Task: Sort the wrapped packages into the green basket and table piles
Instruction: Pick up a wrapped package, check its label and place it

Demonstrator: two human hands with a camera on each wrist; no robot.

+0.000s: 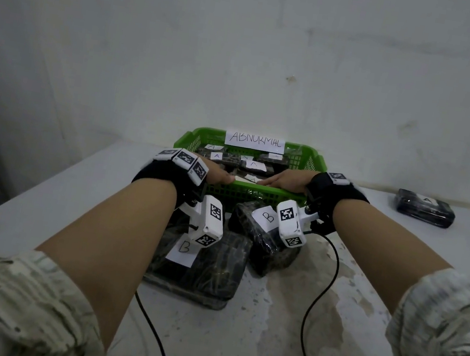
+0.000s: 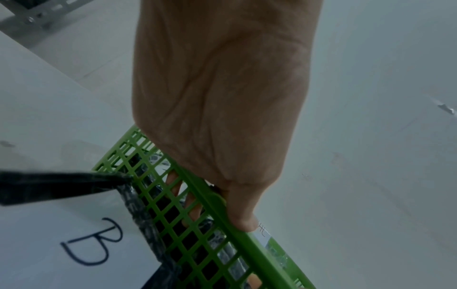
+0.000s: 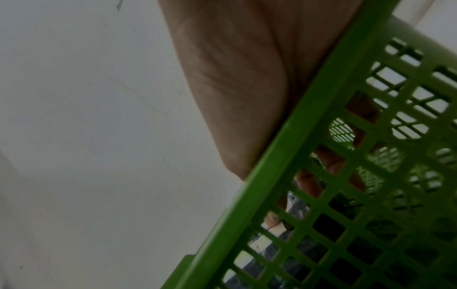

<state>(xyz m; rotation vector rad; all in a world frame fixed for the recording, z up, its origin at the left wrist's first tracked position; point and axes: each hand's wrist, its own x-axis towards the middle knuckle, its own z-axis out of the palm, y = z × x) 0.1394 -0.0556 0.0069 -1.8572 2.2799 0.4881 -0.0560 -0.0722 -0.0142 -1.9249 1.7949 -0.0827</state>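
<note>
Both hands grip the near rim of the green basket (image 1: pixel 301 157). The left hand (image 1: pixel 218 175) has its fingers (image 2: pixel 173 179) curled over the rim into the basket with the thumb (image 2: pixel 241 211) outside on the rim; the right hand (image 1: pixel 285 181) has its fingers (image 3: pixel 309 181) hooked inside the lattice wall.

Just beyond the fingers, inside the basket, lie dark wrapped packages labelled A (image 1: pixel 252 165). A paper sign reading ABNORMAL (image 1: pixel 255 140) stands at the far rim.

On the near side of the grip — below the wrists — two packages labelled B (image 1: pixel 201 268) (image 1: pixel 261 237) rest on the table, touching each other, the farther one against the basket wall. One A package (image 1: pixel 424 208) sits well apart, right of the right hand.

The white table (image 1: pixel 70 198) is worn and stained near the front, and abuts a scuffed white wall (image 1: pixel 246 56). Black cables (image 1: pixel 316 298) trail across the tabletop.
</note>
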